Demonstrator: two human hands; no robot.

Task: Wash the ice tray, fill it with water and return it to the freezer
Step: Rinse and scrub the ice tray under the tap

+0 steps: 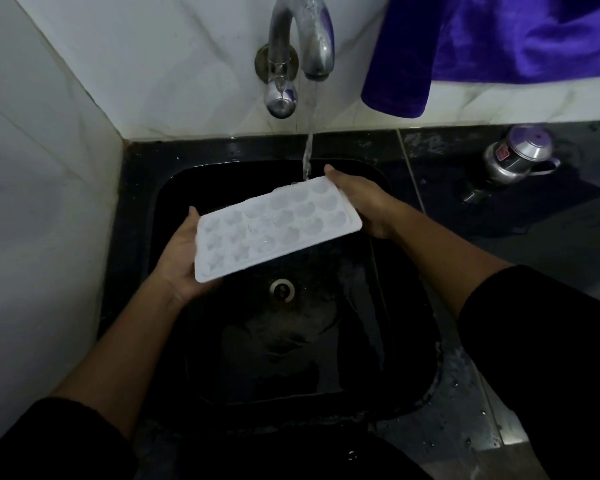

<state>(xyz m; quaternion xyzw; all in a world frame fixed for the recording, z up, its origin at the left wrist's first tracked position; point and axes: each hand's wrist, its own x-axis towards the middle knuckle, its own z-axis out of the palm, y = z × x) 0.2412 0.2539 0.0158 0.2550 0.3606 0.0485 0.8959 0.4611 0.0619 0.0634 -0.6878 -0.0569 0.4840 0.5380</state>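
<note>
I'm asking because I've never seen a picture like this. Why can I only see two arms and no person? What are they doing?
The camera sits on the person's head and looks down, so you see only their arms, as if you were them. There is no robot here, just two bare hands. The left hand holds one end of a white ice tray and the right hand holds the other end, above a black sink. Water runs from the metal tap onto the tray's far edge, so the tray is getting wet. On the dark counter to the right sits a shiny metal pot with a lid. A purple cloth hangs at the top right.
</note>
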